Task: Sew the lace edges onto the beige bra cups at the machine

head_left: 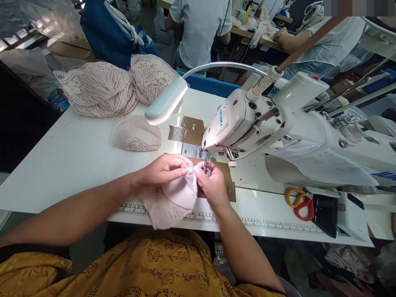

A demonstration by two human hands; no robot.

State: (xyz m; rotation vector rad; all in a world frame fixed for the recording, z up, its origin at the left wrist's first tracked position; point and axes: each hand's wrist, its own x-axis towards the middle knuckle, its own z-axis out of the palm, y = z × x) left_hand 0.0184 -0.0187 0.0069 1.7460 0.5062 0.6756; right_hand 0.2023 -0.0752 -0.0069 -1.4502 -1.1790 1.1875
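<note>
My left hand [162, 170] pinches the top edge of a pale pink lace bra cup [176, 197] that hangs over the near table edge. My right hand [212, 185] meets it at the same edge, fingers closed, with small thread snips [206, 165] sticking up from its grip. Both hands sit just in front of the white sewing machine [247, 119], near its needle area. What the fingertips hold between them is a small bit of lace trim.
A pile of lace bra cups [111, 86] and one single cup [137, 136] lie at the back left of the white table [71, 156]. A gooseneck lamp [167, 101] hangs above. Red and yellow scissors [300, 202] lie right. Other people sit beyond.
</note>
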